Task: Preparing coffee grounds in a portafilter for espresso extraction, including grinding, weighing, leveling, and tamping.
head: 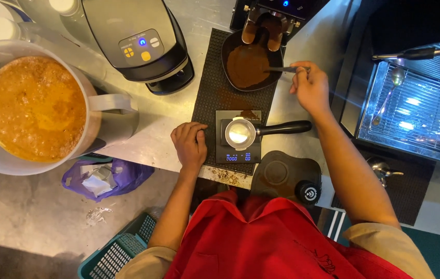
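Right hand [310, 85] grips a spoon [282, 69] pointing left (lengthwise) into the ground-coffee dish [248, 64]; left hand [190, 144] rests loosely curled.

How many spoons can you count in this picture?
2: one spoon in the right hand over the coffee tray; another spoon on the metal grille. Others may be hidden.

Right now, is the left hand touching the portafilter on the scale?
Apart. The head view shows the left hand resting on the black mat beside the scale, with a visible gap to the portafilter.
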